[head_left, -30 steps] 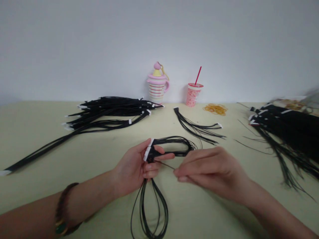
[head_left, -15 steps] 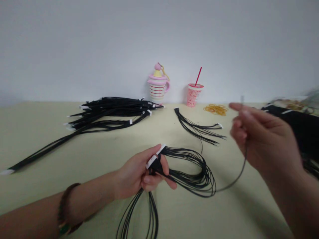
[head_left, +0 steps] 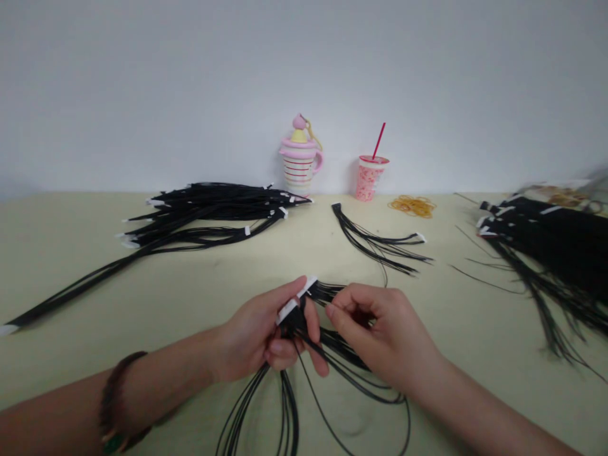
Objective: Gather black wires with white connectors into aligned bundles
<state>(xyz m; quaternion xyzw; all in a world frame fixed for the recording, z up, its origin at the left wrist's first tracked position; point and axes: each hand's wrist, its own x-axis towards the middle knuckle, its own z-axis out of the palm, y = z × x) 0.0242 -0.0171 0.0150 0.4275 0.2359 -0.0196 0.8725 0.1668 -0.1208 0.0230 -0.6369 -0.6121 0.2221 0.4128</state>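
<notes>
Over the table [head_left: 71, 285] — left hand [head_left: 254, 335] clamped on a tagged black cord bundle [head_left: 285, 405], right hand [head_left: 384, 335] pinching strands [head_left: 332, 339] — tag [head_left: 289, 311] unreadable.

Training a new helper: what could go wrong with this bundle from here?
The loose black cords trailing below the left hand could tangle or snag. A tug from the right hand might also slip the white-tagged end out of the left hand's pinch.

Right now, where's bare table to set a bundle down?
Open tabletop lies left of the left hand, below the black cord pile, and between the short cord bundle and the right pile. Crowded around the right hand and looped cords.
</notes>
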